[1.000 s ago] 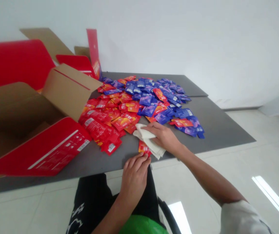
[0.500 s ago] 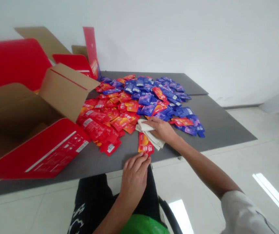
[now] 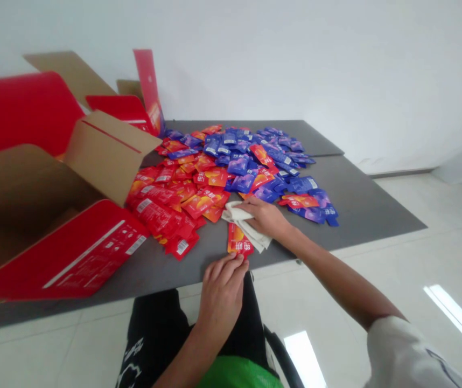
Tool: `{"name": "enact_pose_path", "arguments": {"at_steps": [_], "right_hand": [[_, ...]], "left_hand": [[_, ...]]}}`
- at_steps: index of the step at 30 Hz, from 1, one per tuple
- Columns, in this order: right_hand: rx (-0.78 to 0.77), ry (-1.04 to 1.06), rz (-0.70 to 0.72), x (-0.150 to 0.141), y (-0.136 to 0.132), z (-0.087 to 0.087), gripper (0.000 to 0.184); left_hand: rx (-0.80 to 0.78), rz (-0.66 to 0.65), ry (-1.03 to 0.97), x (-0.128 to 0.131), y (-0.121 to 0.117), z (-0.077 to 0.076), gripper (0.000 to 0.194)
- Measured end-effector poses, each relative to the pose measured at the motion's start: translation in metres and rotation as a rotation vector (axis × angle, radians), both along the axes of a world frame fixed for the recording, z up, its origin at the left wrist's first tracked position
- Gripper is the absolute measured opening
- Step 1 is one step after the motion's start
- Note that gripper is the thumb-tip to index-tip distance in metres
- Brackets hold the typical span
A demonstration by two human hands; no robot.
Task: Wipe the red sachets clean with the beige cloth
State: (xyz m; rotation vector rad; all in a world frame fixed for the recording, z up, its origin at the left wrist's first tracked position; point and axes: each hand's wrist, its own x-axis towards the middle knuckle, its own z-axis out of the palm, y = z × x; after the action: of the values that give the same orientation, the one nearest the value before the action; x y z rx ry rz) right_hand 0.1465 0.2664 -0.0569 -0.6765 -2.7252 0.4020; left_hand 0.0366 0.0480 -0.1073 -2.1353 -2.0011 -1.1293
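A red and orange packet (image 3: 239,241) lies flat near the table's front edge. My left hand (image 3: 225,280) holds its near end, fingers bent together over the edge, the thumb hidden. In my right hand (image 3: 264,214) is a folded cream cloth (image 3: 237,212), which rests on the far part of the packet and covers it. Just beyond the cloth spreads a heap of similar packets, red ones (image 3: 198,202) to the left and blue-purple ones (image 3: 239,163) at the back and right.
Two open red cardboard boxes stand at the left, the nearer box (image 3: 93,258) with flaps spread towards the heap, the farther box (image 3: 113,108) behind it. The grey table (image 3: 360,199) ends at the front above a tiled floor (image 3: 400,269). A white wall (image 3: 295,59) rises behind.
Both hands keep nearly the same places, and the cloth has shifted very slightly over the packet. The whole view has tilted a little.
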Motion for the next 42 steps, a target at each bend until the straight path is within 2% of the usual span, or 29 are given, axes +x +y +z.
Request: {"name": "enact_pose_path", "arguments": {"at_steps": [2, 4, 7, 8, 11, 13, 16, 19, 22, 25, 29, 32, 37, 42], "right_hand": [[0.033, 0.059, -0.018, 0.005, 0.009, 0.000, 0.040], [0.029, 0.220, 0.002, 0.015, 0.010, -0.003, 0.039], [-0.004, 0.492, -0.053, 0.034, 0.005, -0.011, 0.029], [-0.016, 0.554, -0.105, 0.038, 0.004, -0.013, 0.025], [-0.049, 0.672, -0.284, 0.047, 0.003, -0.016, 0.021], [-0.054, 0.705, -0.345, 0.048, 0.004, -0.016, 0.023], [-0.039, 0.694, -0.309, 0.048, 0.006, -0.016, 0.024], [-0.028, 0.696, -0.276, 0.051, 0.007, -0.017, 0.022], [-0.027, 0.694, -0.273, 0.054, 0.009, -0.017, 0.022], [-0.024, 0.707, -0.268, 0.057, 0.011, -0.016, 0.024], [-0.023, 0.717, -0.290, 0.059, 0.013, -0.016, 0.026], [0.015, 0.737, -0.310, 0.060, 0.014, -0.017, 0.026], [0.043, 0.747, -0.326, 0.063, 0.015, -0.017, 0.026], [0.019, 0.760, -0.345, 0.063, 0.016, -0.019, 0.027]], "left_hand": [[-0.021, -0.002, 0.008, -0.001, 0.003, 0.007, 0.021], [-0.068, -0.009, 0.023, -0.002, 0.009, 0.018, 0.012], [-0.129, 0.026, 0.063, -0.001, 0.025, 0.030, 0.015], [-0.131, 0.056, 0.077, 0.000, 0.032, 0.032, 0.020], [-0.123, 0.155, 0.117, 0.004, 0.051, 0.032, 0.055], [-0.147, 0.215, 0.150, 0.009, 0.062, 0.031, 0.066], [-0.249, 0.266, 0.206, 0.018, 0.075, 0.040, 0.059], [-0.404, 0.290, 0.188, 0.022, 0.085, 0.060, 0.034], [-0.481, 0.328, -0.045, 0.015, 0.089, 0.078, 0.022], [-0.447, 0.288, -0.259, -0.002, 0.089, 0.084, 0.017], [-0.493, 0.130, -0.481, -0.030, 0.084, 0.077, 0.038], [-0.500, 0.079, -0.666, -0.045, 0.076, 0.069, 0.043], [-0.143, 0.141, -1.370, -0.055, 0.064, 0.066, 0.049], [0.132, 0.240, -1.684, -0.062, 0.061, 0.072, 0.052]]}}
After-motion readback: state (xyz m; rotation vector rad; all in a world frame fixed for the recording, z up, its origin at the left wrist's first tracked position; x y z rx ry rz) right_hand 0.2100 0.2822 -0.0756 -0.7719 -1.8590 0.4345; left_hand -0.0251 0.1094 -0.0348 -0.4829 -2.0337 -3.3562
